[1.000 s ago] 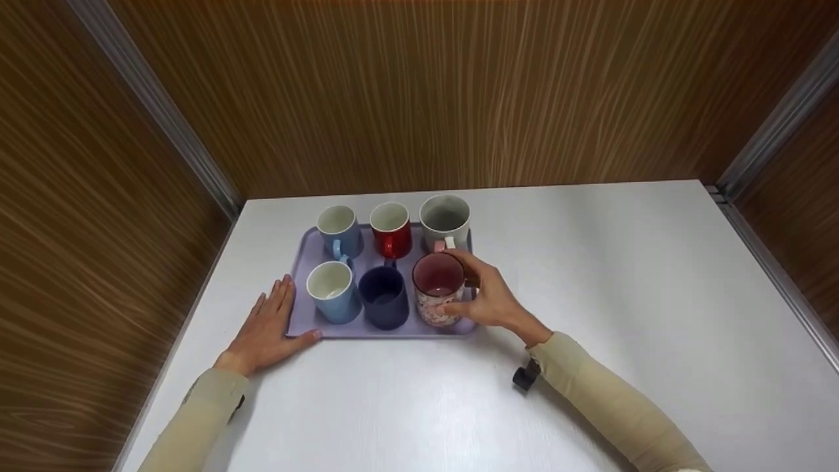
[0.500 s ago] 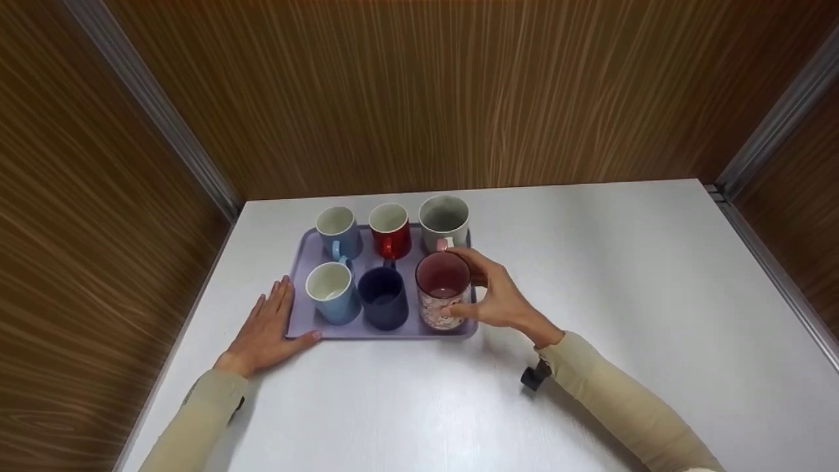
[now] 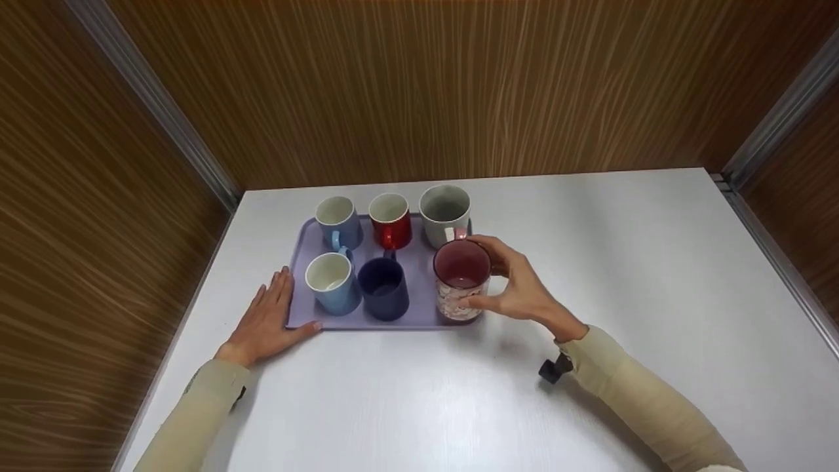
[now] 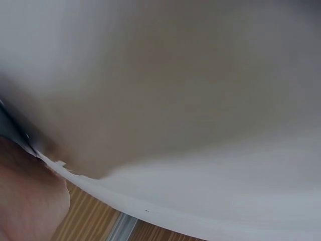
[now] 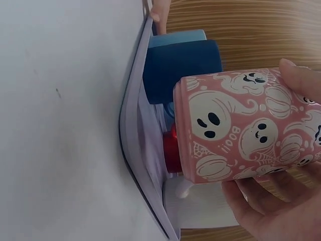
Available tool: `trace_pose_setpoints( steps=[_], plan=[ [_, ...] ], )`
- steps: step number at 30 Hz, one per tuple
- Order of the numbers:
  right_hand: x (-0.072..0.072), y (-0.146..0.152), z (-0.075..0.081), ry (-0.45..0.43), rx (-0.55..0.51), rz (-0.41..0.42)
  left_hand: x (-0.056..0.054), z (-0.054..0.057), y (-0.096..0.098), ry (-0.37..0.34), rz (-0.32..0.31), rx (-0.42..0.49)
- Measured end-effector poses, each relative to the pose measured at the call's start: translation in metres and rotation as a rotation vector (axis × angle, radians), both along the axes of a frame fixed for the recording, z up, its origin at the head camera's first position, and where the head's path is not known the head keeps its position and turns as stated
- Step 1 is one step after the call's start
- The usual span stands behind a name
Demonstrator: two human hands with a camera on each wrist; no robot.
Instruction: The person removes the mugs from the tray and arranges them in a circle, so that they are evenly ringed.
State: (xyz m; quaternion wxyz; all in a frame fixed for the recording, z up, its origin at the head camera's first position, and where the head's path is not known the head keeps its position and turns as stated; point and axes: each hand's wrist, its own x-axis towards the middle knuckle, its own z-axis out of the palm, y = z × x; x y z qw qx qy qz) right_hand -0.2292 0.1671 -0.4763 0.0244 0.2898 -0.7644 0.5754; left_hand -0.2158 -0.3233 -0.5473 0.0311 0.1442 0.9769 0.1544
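Note:
My right hand (image 3: 521, 288) grips a pink mug (image 5: 261, 135) printed with white ghosts and pumpkins, thumb on the near side and fingers round the far side. In the right wrist view its base is raised off the lilac tray (image 3: 423, 318), over the tray's right front corner. My left hand (image 3: 265, 321) lies flat at the tray's left front corner, fingers straight along the side and thumb at the front edge. Near the left hand stands a light blue mug (image 3: 335, 292), with a navy mug (image 3: 387, 298) beside it. The left wrist view shows mostly blurred table.
Along the tray's back stand a blue mug (image 3: 344, 226), a red mug (image 3: 392, 226) and a larger white mug (image 3: 446, 219) close behind the pink one. The white table (image 3: 609, 262) meets a wood-grain wall (image 3: 446, 92) at the back.
My right hand has lifted the pink mug and moved it right, away from the navy mug towards the tray's right edge. The left hand has stayed in place at the tray.

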Motion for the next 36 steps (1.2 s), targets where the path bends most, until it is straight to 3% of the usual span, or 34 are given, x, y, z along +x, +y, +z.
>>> trace_pose_setpoints(
  steps=[7, 19, 27, 36],
  plan=[
    [-0.004, 0.024, 0.007, 0.019, -0.001, -0.079, 0.000, 0.000, 0.000, 0.016, -0.008, 0.009],
    [-0.018, 0.070, 0.012, 0.013, 0.022, -0.272, -0.001, 0.000, 0.000, -0.015, 0.001, -0.002],
    [-0.011, 0.086, 0.033, 0.036, 0.031, -0.356, -0.002, 0.001, 0.001, 0.017, -0.001, -0.005],
    [-0.039, 0.124, 0.000, -0.004, 0.124, -0.452, 0.000, 0.000, 0.000, 0.009, -0.004, -0.008]
  ],
)
